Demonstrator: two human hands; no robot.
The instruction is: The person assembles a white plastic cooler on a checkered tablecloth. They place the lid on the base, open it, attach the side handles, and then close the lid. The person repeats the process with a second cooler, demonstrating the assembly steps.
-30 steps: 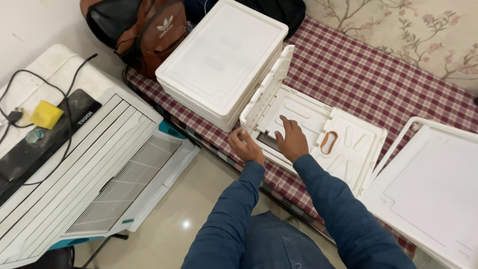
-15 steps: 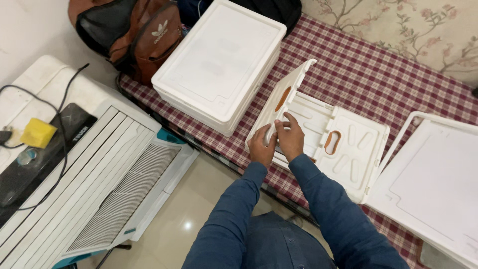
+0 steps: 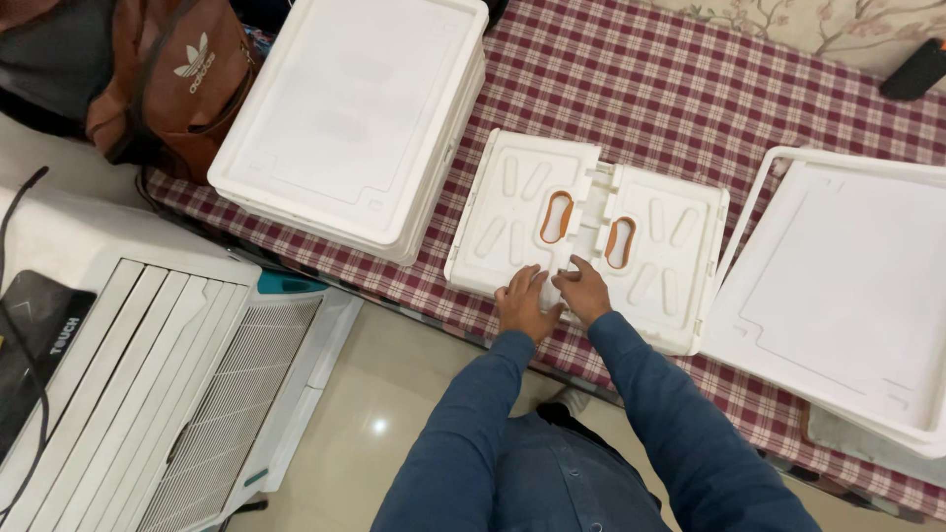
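Observation:
A white folded plastic crate (image 3: 650,246) with two orange-rimmed handle slots lies flat on the checked bedcover (image 3: 641,89). Both its end flaps are folded down inward. My left hand (image 3: 522,305) presses flat on the near edge of the left flap. My right hand (image 3: 583,293) rests beside it, fingertips on the seam between the two flaps. Both arms wear dark blue sleeves.
A stack of white folded crates (image 3: 345,118) sits at the left of the bed, a white tray-like crate part (image 3: 847,286) at the right. A brown backpack (image 3: 168,79) lies at the far left. A white air cooler (image 3: 148,394) stands on the tiled floor.
The left flap, upright a second ago, has been pushed down flat onto the crate. Both hands followed it down and now rest on its near edge. The camera view has shifted.

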